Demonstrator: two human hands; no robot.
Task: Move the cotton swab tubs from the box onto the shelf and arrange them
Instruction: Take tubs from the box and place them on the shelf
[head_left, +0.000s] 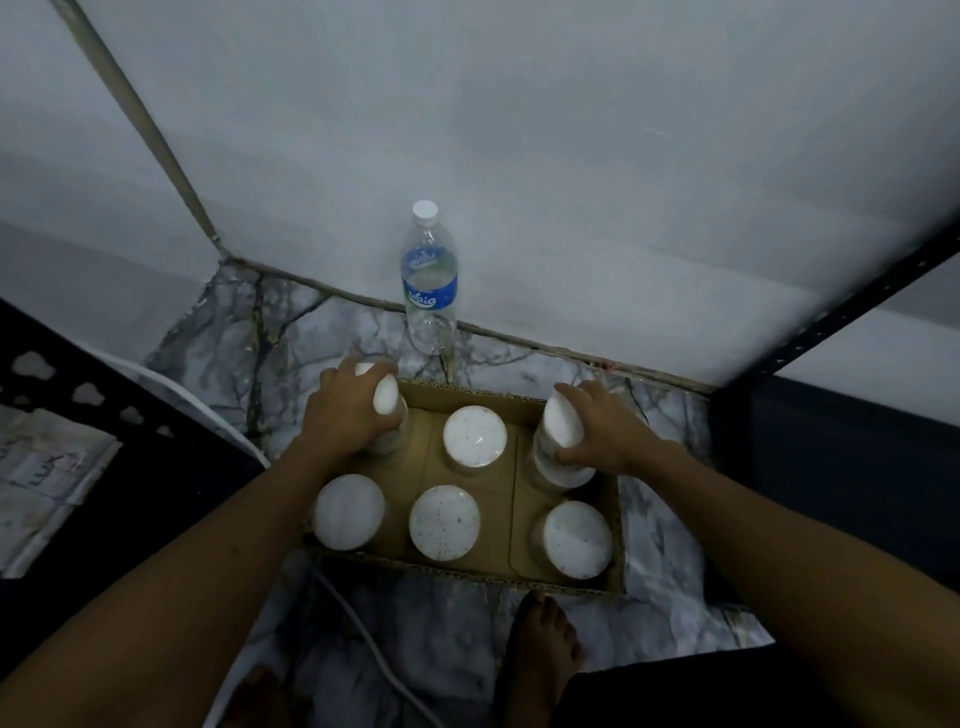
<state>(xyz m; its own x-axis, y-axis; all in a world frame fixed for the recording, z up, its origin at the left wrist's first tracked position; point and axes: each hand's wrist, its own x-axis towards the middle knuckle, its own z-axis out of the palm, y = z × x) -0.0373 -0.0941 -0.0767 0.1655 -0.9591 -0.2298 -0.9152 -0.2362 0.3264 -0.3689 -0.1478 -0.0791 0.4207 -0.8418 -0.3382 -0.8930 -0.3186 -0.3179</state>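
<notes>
Both hands grasp tilted tubs in cardboard box (519, 470), back corners: left hand (345, 410) tub (387, 410), right hand (605, 434) tub (558, 436).

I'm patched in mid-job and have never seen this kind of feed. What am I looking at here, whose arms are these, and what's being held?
There is no machine: a person wears one camera on the head, looking forward and down at their own bare arms. On the marble-patterned floor sits an open cardboard box holding white-lidded cotton swab tubs. The left hand grips the back-left tub, and the right hand grips the back-right tub; both tubs look tilted, as if being lifted. Four more tubs stand upright in the box, such as the middle one at the back. A water bottle stands behind the box by the wall. A bare foot shows below it.
</notes>
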